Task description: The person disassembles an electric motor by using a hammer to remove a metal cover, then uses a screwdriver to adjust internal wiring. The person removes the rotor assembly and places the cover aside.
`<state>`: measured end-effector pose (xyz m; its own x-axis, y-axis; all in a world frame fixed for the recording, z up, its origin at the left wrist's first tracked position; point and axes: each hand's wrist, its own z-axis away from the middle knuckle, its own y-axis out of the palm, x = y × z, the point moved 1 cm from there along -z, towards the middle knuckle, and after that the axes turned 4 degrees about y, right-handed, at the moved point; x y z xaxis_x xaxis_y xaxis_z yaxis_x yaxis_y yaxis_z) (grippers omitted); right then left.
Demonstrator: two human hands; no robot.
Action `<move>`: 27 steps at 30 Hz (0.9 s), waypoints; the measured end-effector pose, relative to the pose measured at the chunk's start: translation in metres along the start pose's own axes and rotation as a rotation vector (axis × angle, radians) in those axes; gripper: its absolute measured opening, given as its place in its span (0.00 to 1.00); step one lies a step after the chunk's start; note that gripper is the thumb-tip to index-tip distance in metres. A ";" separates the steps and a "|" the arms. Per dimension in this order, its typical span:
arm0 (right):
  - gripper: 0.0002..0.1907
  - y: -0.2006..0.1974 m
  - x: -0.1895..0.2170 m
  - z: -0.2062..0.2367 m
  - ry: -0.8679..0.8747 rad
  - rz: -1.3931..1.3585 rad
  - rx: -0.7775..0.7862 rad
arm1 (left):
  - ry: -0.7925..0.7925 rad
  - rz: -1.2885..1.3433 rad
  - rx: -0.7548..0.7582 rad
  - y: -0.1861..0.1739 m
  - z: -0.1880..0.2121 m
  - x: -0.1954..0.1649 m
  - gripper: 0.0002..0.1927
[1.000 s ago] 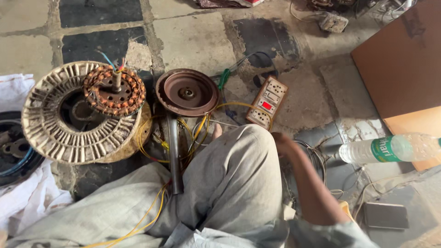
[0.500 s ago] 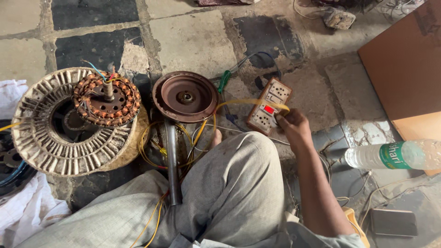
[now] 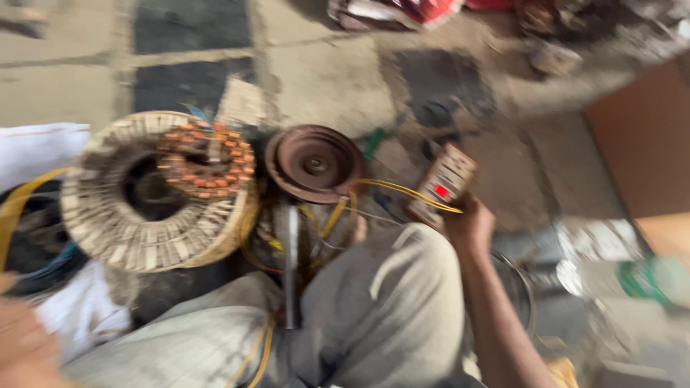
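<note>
The frame is motion-blurred. My right hand [image 3: 471, 226] grips the lower edge of a beige electrical switch board [image 3: 442, 183] with a red switch, which is tilted up off the floor. Yellow wires [image 3: 402, 190] run from the board toward a brown round metal disc [image 3: 314, 162]. Left of the disc lies a large pale slotted stator ring [image 3: 144, 215], with a smaller copper-wound stator [image 3: 205, 162] on top of it. My left hand [image 3: 21, 345] is a blur at the bottom left corner, and what it holds is not visible.
My bent leg in grey trousers [image 3: 388, 309] fills the lower middle, with a metal rod [image 3: 291, 266] beside it. A plastic bottle with a green label [image 3: 632, 276] lies at the right, below a brown cardboard sheet [image 3: 647, 144]. White cloth [image 3: 36, 151] lies at the left.
My right hand reached forward from beside my knee to the switch board and took hold of it, and the board now sits tilted. My left hand has come into view at the bottom left.
</note>
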<state>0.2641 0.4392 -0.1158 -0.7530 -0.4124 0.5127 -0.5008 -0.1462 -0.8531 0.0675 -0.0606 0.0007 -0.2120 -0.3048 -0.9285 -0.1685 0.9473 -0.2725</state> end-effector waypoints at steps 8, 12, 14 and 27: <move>0.25 0.005 0.005 -0.027 -0.097 0.236 0.257 | 0.060 0.145 0.007 0.025 0.017 -0.019 0.11; 0.27 -0.030 0.038 -0.031 -0.303 0.085 0.172 | 0.149 0.118 -0.054 0.047 0.026 -0.037 0.09; 0.23 -0.043 0.076 -0.005 -0.374 -0.093 0.242 | 0.298 -0.027 -0.053 0.070 0.035 -0.048 0.07; 0.12 0.039 0.227 0.109 0.255 -1.708 1.036 | 0.118 -0.105 0.053 0.113 0.016 -0.048 0.18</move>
<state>0.1198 0.2417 -0.0432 0.0608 0.7828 0.6193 -0.3109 -0.5748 0.7570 0.0747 0.0625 0.0109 -0.3080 -0.4089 -0.8590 -0.1456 0.9126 -0.3821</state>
